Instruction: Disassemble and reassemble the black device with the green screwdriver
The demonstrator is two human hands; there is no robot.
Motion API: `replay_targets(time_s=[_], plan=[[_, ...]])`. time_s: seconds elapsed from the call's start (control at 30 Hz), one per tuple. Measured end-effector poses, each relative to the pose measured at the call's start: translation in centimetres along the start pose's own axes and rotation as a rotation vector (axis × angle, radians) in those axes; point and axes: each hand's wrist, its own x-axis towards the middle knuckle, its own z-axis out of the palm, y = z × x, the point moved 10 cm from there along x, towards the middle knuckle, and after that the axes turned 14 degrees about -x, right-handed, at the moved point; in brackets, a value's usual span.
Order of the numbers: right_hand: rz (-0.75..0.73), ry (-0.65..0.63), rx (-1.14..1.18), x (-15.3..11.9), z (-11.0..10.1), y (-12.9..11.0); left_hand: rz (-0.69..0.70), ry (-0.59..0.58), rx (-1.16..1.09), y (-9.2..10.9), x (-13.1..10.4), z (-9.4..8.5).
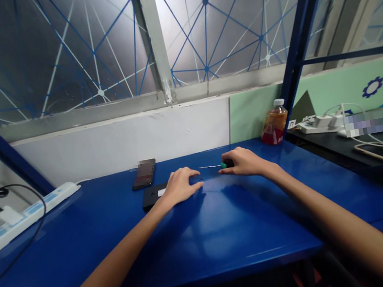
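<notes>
My right hand (240,162) is closed around the green and black handle of a screwdriver (223,164), whose thin metal shaft points left above the table. My left hand (183,185) is open, thumb and fingers apart, with its wrist side over a flat black case (149,198) that bears a white label. Just off the left fingertips, small dark bits (201,178), perhaps screws, lie on the blue table (207,239); they are too small to name surely. Behind the black case lies a dark phone (145,173), partly blurred out.
A white power strip (35,216) with a plugged-in black cable lies at the left. A drink bottle (274,122) with a white cap stands at the back right beside a blue metal post (301,42). Further right, a black surface (336,151) holds cables and white adapters.
</notes>
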Motion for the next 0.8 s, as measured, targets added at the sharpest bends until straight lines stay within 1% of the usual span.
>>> replay_targets(time_s=[0.1, 0.2, 0.3, 0.33, 0.4, 0.47, 0.53, 0.6, 0.63, 0.7, 0.73, 0.8], plan=[[-0.009, 0.005, 0.001, 0.0, 0.1, -0.1, 0.030, -0.111, 0.005, -0.5, -1.8, -0.9], [-0.014, -0.002, 0.001, 0.0, 0.4, -0.2, 0.019, -0.139, 0.059, -2.5, -3.5, -2.1], [-0.023, -0.017, 0.005, 0.0, 0.8, -0.5, -0.052, -0.121, 0.089, -4.9, -4.5, -2.8], [-0.027, -0.023, 0.007, -0.1, 0.9, -0.6, -0.066, -0.113, 0.082, -5.4, -4.6, -2.8], [-0.037, -0.038, 0.008, -0.1, 1.1, -0.7, -0.074, -0.085, 0.047, -5.8, -4.6, -3.0], [-0.044, -0.046, -0.001, -0.1, 1.1, -0.8, -0.078, -0.043, -0.033, -5.8, -4.3, -3.4], [-0.045, -0.046, -0.009, -0.2, 1.1, -0.8, -0.095, 0.017, -0.171, -5.8, -4.1, -4.3], [-0.046, -0.040, -0.011, -0.1, 1.0, -0.7, -0.121, 0.084, -0.360, -5.8, -4.0, -5.5], [-0.048, -0.038, -0.010, -0.1, 1.0, -0.7, -0.147, 0.121, -0.468, -6.0, -4.0, -6.1], [-0.053, -0.035, -0.010, -0.1, 1.0, -0.7, -0.251, 0.192, -0.732, -6.7, -4.3, -6.7], [-0.054, -0.034, -0.011, -0.1, 1.0, -0.7, -0.323, 0.191, -0.895, -7.1, -4.4, -6.3], [-0.056, -0.031, -0.014, -0.1, 1.1, -0.8, -0.451, 0.150, -1.238, -7.4, -4.6, -4.6]])
